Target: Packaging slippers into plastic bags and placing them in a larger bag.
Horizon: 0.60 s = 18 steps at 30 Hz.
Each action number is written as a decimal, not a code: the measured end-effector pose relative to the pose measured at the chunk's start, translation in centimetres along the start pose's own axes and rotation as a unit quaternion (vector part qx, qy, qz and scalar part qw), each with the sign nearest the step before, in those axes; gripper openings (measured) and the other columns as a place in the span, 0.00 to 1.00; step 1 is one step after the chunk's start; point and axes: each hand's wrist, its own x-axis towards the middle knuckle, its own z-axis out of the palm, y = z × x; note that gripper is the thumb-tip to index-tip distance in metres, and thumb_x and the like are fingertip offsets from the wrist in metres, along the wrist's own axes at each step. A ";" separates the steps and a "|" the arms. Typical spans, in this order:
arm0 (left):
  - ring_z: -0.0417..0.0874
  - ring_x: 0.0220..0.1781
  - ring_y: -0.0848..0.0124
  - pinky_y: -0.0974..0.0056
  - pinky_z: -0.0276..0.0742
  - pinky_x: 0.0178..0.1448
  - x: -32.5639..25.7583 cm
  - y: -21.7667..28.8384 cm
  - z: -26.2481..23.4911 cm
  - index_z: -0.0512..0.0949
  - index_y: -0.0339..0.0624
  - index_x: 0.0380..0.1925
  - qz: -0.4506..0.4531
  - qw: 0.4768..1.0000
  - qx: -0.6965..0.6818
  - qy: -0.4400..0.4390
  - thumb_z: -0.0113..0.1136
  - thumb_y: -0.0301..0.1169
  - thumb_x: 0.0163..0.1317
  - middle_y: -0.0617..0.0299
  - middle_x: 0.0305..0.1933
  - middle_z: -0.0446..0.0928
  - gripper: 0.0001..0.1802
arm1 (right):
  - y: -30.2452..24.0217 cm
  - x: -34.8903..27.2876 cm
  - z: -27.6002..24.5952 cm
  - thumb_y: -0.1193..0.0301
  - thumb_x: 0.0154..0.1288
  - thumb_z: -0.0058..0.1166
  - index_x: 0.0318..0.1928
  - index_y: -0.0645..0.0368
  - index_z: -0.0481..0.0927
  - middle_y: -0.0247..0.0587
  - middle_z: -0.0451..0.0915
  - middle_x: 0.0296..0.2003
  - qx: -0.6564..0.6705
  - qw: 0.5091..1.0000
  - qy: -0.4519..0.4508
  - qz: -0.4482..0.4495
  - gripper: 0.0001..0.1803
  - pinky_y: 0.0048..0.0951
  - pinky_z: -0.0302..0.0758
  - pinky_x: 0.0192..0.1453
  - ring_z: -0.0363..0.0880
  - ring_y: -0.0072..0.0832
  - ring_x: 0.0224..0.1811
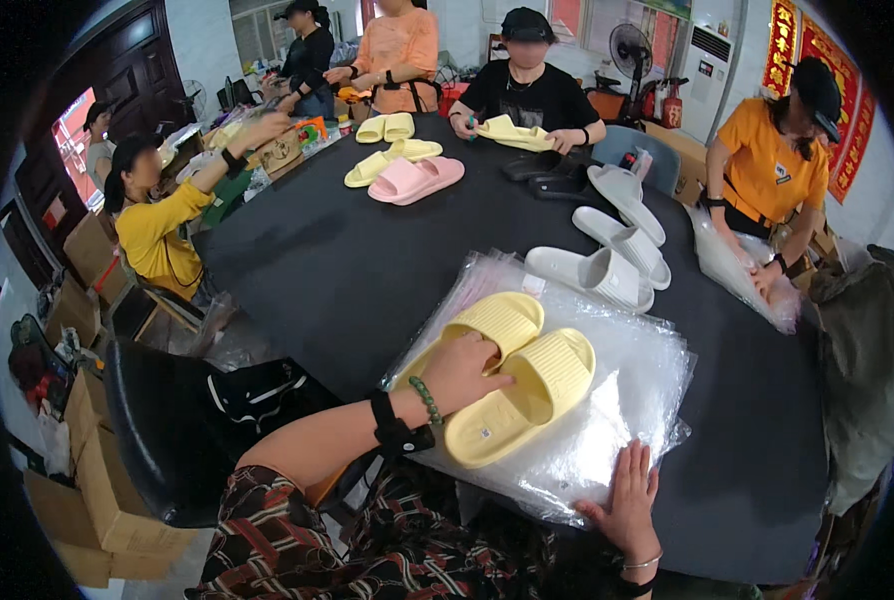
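The left hand [455, 376], half-closed, pinched yellow slippers [559, 368] together — the right hand [628, 497] lay open, palm-down on near plastic bags [622, 385], where even pressure seemed steadiest.

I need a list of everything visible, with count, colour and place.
Table: 1, black, centre
Plastic bags: several, clear, on table
Front slippers: 2, yellow, on bags
Far slippers: several, yellow, farther back
Pink slippers: count unclear, pink, beside those
Grey slippers: several, grey, beyond bags
Black slippers: 2 visible, black, beyond grey
Co-workers: 6, varied clothing, background
Boxes: several, brown, left floor
Front chair: 1, black, left
Fan: 1, dark, background
Banners: several, red, right wall
Left hand: 1, bare, at front slippers
Right hand: 1, bare, on bags
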 end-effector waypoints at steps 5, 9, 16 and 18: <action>0.79 0.28 0.52 0.53 0.74 0.35 0.0 -1.1 1.3 0.78 0.36 0.20 0.022 0.998 -0.025 0.053 0.67 0.39 0.58 0.48 0.24 0.76 0.18 | -0.3 0.0 -0.1 0.32 0.51 0.60 0.75 0.70 0.45 0.63 0.40 0.77 0.006 1.000 -0.005 0.001 0.68 0.62 0.34 0.77 0.32 0.56 0.81; 0.79 0.27 0.54 0.53 0.74 0.34 0.2 -0.9 1.5 0.77 0.35 0.17 0.053 0.995 -0.014 0.084 0.67 0.36 0.57 0.49 0.23 0.76 0.18 | 0.0 0.1 0.0 0.33 0.51 0.60 0.75 0.70 0.45 0.63 0.39 0.77 0.001 1.000 -0.005 0.002 0.68 0.62 0.33 0.78 0.32 0.55 0.81; 0.77 0.23 0.54 0.54 0.73 0.31 1.8 0.4 -2.1 0.78 0.36 0.15 0.093 0.994 -0.023 0.046 0.68 0.35 0.53 0.51 0.19 0.74 0.16 | 0.3 0.2 -0.1 0.32 0.52 0.59 0.74 0.72 0.46 0.64 0.42 0.77 0.002 1.000 0.003 -0.005 0.68 0.60 0.33 0.78 0.33 0.55 0.81; 0.79 0.23 0.55 0.56 0.73 0.29 4.3 0.4 -4.8 0.80 0.37 0.17 0.100 0.993 -0.012 0.068 0.69 0.34 0.51 0.51 0.20 0.76 0.13 | 0.2 0.3 -0.2 0.31 0.53 0.57 0.74 0.73 0.48 0.64 0.43 0.76 0.003 1.000 0.009 -0.013 0.67 0.60 0.33 0.78 0.34 0.55 0.81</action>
